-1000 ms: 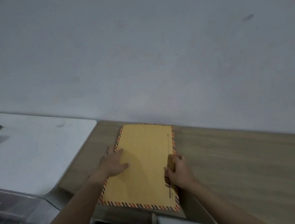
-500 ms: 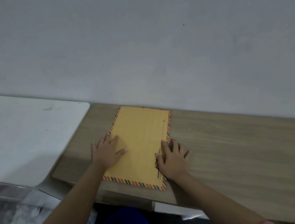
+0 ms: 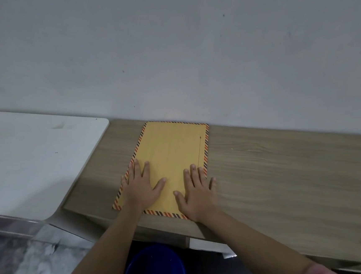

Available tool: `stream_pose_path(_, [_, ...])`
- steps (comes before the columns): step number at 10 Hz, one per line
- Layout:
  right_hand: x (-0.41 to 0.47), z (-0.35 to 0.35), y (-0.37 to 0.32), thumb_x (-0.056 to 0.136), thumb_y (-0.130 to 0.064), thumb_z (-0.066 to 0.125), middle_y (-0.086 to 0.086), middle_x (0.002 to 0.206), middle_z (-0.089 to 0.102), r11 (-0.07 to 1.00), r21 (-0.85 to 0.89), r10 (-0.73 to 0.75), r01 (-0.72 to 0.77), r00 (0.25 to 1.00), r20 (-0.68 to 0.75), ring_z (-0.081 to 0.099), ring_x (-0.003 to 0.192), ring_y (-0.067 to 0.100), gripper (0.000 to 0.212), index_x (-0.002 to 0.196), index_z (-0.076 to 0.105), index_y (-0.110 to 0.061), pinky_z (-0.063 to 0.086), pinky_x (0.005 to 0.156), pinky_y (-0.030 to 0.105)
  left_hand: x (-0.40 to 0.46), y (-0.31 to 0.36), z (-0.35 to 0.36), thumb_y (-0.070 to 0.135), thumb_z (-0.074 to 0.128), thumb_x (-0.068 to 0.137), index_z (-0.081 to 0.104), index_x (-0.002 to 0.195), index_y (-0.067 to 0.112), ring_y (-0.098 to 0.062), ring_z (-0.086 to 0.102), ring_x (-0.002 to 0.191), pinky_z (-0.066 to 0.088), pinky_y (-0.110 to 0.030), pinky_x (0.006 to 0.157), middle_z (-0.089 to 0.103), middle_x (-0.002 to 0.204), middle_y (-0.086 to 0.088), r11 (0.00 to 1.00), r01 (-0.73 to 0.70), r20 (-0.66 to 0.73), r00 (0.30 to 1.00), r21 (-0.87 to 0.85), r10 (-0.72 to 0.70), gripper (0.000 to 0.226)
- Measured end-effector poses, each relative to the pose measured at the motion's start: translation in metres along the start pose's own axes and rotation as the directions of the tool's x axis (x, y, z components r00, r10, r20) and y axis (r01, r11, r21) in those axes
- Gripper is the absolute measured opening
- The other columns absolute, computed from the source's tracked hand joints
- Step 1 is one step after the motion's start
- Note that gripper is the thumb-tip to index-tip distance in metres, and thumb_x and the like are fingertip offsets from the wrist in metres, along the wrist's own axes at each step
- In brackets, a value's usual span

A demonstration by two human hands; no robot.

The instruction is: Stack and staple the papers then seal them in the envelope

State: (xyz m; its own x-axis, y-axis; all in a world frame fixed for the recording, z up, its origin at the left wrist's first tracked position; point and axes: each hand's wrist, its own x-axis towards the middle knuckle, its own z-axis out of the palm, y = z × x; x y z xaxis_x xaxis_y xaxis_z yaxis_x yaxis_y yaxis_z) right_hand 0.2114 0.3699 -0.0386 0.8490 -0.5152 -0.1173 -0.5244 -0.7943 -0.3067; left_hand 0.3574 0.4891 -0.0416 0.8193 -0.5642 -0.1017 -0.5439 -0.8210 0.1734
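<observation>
A yellow-brown envelope (image 3: 172, 150) with a red and blue striped border lies flat on the wooden table (image 3: 276, 172), its long side running away from me toward the wall. My left hand (image 3: 139, 185) rests palm down on its near left part, fingers spread. My right hand (image 3: 196, 189) lies palm down on its near right part, with the outer fingers over the striped right edge. Neither hand grips anything. No loose papers or stapler are in view.
A white table (image 3: 35, 162) with rounded corners stands to the left, touching the wooden one. A grey wall rises right behind both. Below the table's near edge sits a blue round bucket (image 3: 154, 270), and crumpled clear plastic (image 3: 29, 266) lies at lower left.
My right hand went from curled at the envelope's right edge to flat on its face. My left hand stayed flat on the left part. The camera tilted down, so the bucket appeared.
</observation>
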Motion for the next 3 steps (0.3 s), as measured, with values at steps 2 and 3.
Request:
stream_pose_path(2, [0.008, -0.025, 0.003, 0.092, -0.059, 0.020, 0.004, 0.155, -0.023, 0.987, 0.151, 0.017, -0.054, 0.971, 0.239, -0.021, 0.143, 0.027, 0.075, 0.148, -0.008, -0.018, -0.010, 0.111, 0.058, -0.004, 0.022, -0.019, 0.066, 0.025, 0.088, 0.016, 0.147, 0.018, -0.035, 0.007, 0.144, 0.012, -0.055, 0.114, 0.009, 0.157, -0.019, 0.998, 0.063, 0.051, 0.997, 0.028, -0.064, 0.077])
stream_pose_path(3, [-0.005, -0.054, 0.020, 0.092, -0.051, 0.033, 0.002, 0.150, 0.028, 0.805, 0.589, 0.104, -0.072, 0.994, -0.021, 0.024, 0.140, 0.027, 0.052, 0.133, 0.038, -0.018, 0.024, 0.113, 0.051, -0.025, 0.049, -0.023, 0.055, 0.033, 0.092, 0.028, 0.143, 0.015, -0.029, 0.015, 0.144, 0.020, -0.051, 0.113, 0.020, 0.155, -0.015, 0.989, -0.012, -0.132, 0.991, -0.145, -0.007, 0.065])
